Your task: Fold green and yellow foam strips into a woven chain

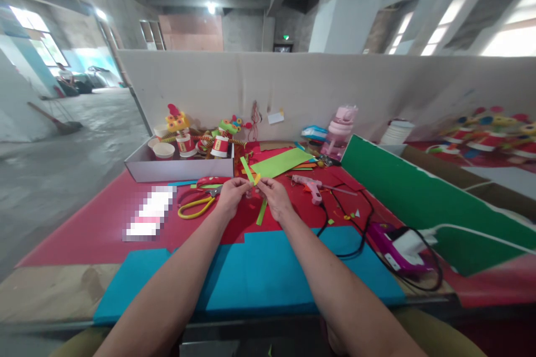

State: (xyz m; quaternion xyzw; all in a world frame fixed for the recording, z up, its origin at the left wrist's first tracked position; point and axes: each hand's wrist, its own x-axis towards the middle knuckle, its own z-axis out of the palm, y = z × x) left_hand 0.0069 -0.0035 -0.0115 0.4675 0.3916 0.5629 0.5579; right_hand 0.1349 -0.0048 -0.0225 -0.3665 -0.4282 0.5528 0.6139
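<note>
Concrete workshop, white partition (196, 80) across the middle of the frame, red tabletop (92, 228) below it, crowded. Dead centre: left hand (231, 198) looks pinched on a light green strip (246, 167), right hand (274, 196) pinched on a small yellow piece (257, 179), fingertips nearly meeting. Both parts sit at the fingertips; exact contact is too small to tell. Main risk: slip or skew, since grip area is tiny and a slight twist would shift one part against the other. Strip looks thin, so squeezing hard could crease it. Second risk: pink glue gun (312, 188) lies right of centre, near the right hand; can't tell if it's hot, but a sideways reach could brush the nozzle. Its black cord (326, 220) runs beside the right forearm, so a snag could drag the gun. Yellow-handled pliers (195, 215), left of centre, could get knocked by the left wrist.
</note>
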